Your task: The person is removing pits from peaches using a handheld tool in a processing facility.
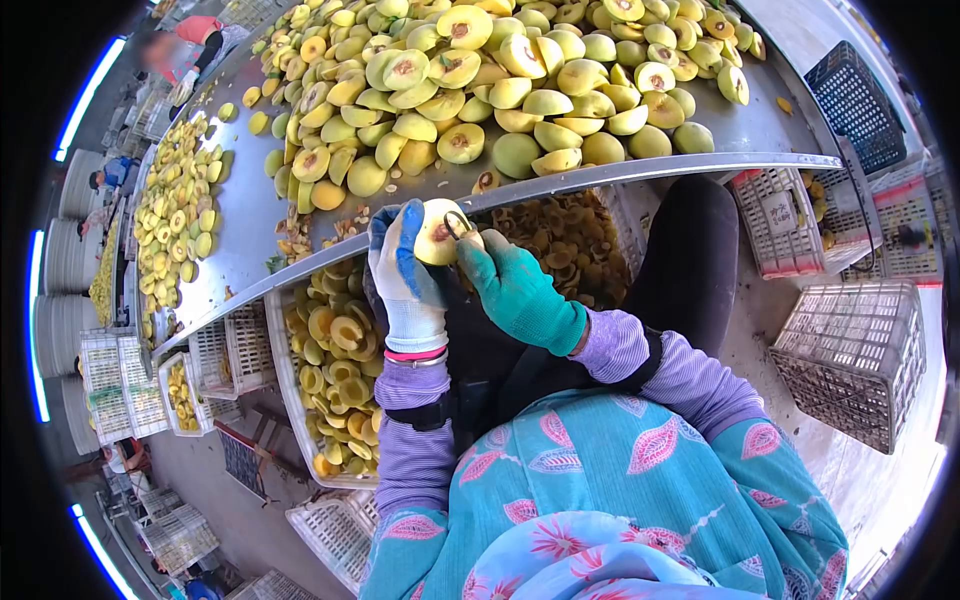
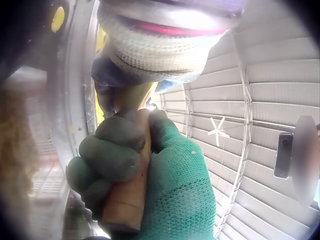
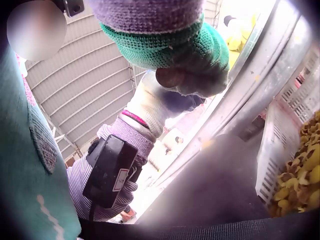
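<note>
The person's left hand, in a white and blue glove, grips a fruit half just beyond the metal table's near edge, its cut face turned up. The right hand, gloved in green, has its fingers curled round a wooden handle, with a curved metal loop at the middle of that face. Coring this half looks under way but unfinished, since brown still shows at its centre; the right hand's fingertips partly cover the spot, so how deep the cut goes is hard to tell. Hollowed halves lie in a white crate below the table, so a good number appear done. Much more seems left: a broad heap of fruit halves covers part of the table, several with brown centres intact.
</note>
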Demonstrator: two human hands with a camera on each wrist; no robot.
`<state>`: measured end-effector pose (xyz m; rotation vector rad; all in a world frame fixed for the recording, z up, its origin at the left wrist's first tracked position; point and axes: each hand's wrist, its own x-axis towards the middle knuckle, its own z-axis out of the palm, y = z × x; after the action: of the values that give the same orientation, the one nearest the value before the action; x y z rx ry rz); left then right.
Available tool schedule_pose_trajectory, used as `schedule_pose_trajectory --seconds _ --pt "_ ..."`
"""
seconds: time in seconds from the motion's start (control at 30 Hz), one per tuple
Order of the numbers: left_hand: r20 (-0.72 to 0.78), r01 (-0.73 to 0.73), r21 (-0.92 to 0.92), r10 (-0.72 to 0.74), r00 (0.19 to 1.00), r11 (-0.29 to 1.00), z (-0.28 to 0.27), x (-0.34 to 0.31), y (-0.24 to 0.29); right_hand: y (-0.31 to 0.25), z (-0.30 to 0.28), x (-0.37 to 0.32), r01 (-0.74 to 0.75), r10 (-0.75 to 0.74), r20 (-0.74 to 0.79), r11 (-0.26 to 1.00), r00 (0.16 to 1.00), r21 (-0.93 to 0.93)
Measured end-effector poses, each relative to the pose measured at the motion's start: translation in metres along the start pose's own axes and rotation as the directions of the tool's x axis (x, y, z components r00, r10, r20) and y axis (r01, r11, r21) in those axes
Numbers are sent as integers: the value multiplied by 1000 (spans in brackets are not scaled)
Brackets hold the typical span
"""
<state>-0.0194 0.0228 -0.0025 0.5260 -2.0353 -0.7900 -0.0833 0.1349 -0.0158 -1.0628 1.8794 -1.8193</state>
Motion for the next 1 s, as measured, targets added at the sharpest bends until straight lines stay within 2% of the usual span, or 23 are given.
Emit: schedule_pose_trajectory --seconds 0.07,0.13,0.2,0.27,0.3,0.33,0.37,0.43,0.47,0.5,0.53,0.57,0.6,0.63,0.7,0.73,0.83,0.87,0.9,0.93,0.97,1.0 --pt "-14 233 -227 -242 970 946 7 0 3 6 6 -5 -39 39 2 999 999 20" --pt "-1 246 -207 -252 968 947 11 0 -1 2 9 -8 -38 37 -25 999 999 -23" --pt "39 502 -479 -554 831 720 17 5 13 -7 13 -9 8 -18 -78 992 997 -124" --pt "58 595 -538 -678 733 597 21 8 9 8 20 -10 -25 18 -84 996 996 -83" --pt "20 460 -387 -492 870 799 19 6 2 6 21 -7 -45 40 -84 997 996 -62" --pt "23 278 -218 -279 960 936 15 3 -3 8 13 -4 -201 201 22 980 979 2" --pt "107 157 -121 -144 984 980 10 3 -8 9 5 -2 -124 125 53 992 991 -27" --pt "266 -144 5 138 954 990 -1 9 -6 7 -7 4 45 -35 129 996 991 -76" --pt "286 272 -240 -200 937 932 0 10 -5 16 4 -5 -57 59 90 998 994 -30" --pt "391 620 -435 -484 783 652 1 9 -3 0 5 -6 -332 314 149 937 938 110" --pt "366 650 -491 -540 758 580 5 8 1 -28 0 -3 -579 531 241 784 813 226" --pt "341 667 -549 -593 729 504 10 8 5 -43 -1 0 -773 686 357 558 634 302" --pt "339 684 -568 -627 701 458 11 9 10 -41 8 -3 -724 653 333 526 680 447" --pt "342 703 -582 -661 668 408 9 9 14 -37 7 -6 -751 621 439 434 650 498" --pt "426 720 -592 -619 660 361 6 10 12 -30 -4 -4 -794 511 621 248 594 555" --pt "464 727 -599 -595 657 335 6 10 11 -31 -8 0 -833 518 688 94 509 546" --pt "530 681 -537 -428 732 498 8 9 -2 -25 -8 -2 -840 487 709 102 510 533" --pt "569 755 -533 -498 655 383 9 10 -1 -29 -12 -1 -848 505 699 143 507 511" --pt "589 747 -560 -461 664 358 8 11 -1 -28 -9 -3 -827 522 663 169 536 535" --pt "498 698 -604 -501 708 386 18 0 -26 -22 -6 -5 -832 497 690 130 525 539" --pt "418 634 -641 -496 761 433 22 -4 -28 -26 -6 -5 -833 509 698 73 504 548" --pt "482 673 -651 -494 723 351 20 -5 -30 -29 -8 -4 -857 513 713 96 478 506"
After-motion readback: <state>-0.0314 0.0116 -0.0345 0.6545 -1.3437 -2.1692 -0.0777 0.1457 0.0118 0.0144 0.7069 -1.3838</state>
